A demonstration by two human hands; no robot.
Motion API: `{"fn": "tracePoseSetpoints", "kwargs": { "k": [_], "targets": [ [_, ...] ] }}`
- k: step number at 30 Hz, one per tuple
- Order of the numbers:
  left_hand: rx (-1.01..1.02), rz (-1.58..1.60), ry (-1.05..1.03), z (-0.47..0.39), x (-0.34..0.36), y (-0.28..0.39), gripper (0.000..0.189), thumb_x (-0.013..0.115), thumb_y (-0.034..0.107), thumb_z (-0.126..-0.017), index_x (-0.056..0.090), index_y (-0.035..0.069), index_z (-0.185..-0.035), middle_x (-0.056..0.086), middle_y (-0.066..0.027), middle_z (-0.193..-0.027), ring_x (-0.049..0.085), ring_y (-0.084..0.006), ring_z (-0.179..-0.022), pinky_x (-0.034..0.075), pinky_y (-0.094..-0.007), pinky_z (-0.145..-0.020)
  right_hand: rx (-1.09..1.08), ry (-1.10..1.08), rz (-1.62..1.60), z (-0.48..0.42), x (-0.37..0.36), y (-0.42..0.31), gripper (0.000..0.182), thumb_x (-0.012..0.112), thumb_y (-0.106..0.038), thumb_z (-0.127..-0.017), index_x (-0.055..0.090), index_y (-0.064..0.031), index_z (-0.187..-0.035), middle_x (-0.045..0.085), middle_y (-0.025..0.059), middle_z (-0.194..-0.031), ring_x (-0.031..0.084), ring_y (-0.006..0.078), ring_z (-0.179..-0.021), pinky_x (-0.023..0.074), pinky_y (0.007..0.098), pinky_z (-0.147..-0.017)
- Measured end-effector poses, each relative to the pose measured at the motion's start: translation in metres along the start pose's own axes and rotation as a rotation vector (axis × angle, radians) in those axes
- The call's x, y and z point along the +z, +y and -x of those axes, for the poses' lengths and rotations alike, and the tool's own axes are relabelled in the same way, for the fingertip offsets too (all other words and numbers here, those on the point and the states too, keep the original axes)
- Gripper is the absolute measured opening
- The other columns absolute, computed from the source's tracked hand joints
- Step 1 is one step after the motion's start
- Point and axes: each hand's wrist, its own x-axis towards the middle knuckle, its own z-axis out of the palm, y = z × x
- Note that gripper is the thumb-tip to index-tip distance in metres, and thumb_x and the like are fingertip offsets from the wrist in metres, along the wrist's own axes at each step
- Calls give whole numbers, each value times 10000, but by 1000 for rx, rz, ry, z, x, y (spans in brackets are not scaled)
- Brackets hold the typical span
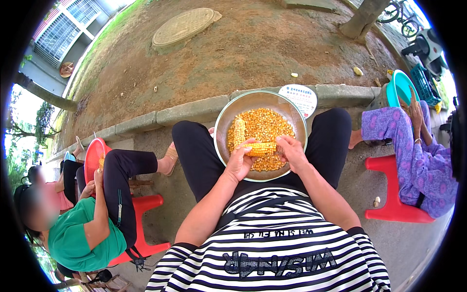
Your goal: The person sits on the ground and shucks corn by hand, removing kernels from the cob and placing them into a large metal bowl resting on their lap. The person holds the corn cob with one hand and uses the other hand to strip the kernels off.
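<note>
A round metal basin (223, 109) with perforated-looking walls rests between my thighs, its bottom covered with loose yellow corn kernels (270, 120). Above them, my left hand (240, 160) holds an ear of corn (262, 149) by its left end. My right hand (292, 152) is at the ear's other end, fingers bent and close to it; whether they grip the cob or kernels is hard to tell. Another cob (239, 131), paler and with kernels on it, lies at the left side in the basin.
A round white printed fan (301, 100) lies behind the basin by the stone curb (193, 112). At left, a person in green sits with a red basket (95, 153); at right, a person in purple patterned clothes sits on a red stool (390, 197) with a turquoise basin (394, 87).
</note>
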Motion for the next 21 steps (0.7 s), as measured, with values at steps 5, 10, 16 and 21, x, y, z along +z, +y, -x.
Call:
{"fn": "tracePoseSetpoints", "kwargs": {
  "k": [5,10,16,21],
  "targets": [
    [-71,-31,141,4,12,3,269,532,178,-852,533,53,-1091,572,-87,-1061,552,-203,-1002,480,-361,-847,-12,-17,87,-1,0,3,149,570,-179,-862,548,-91,-743,443,-46,-608,375,40,-458,276,200,-378],
    [-59,-60,130,1,3,-1,229,509,156,-856,564,56,-1055,571,-67,-1039,552,-181,-977,485,-344,-821,-22,-16,56,0,-1,2,126,565,-171,-854,567,-83,-764,456,-43,-612,394,45,-470,298,202,-391],
    [-33,-13,71,-2,-2,-2,265,509,83,-816,565,40,-1071,575,-78,-1028,551,-183,-959,448,-321,-858,-28,61,-5,-3,-1,6,123,529,-174,-867,582,-85,-801,504,-37,-655,445,48,-539,348,202,-427],
    [-51,-56,45,2,5,1,271,513,136,-845,535,51,-1102,567,-89,-1059,542,-196,-997,464,-380,-865,1,68,-51,-2,-3,2,133,538,-197,-870,579,-92,-799,521,-38,-679,460,46,-572,362,202,-450]
  ]
}}
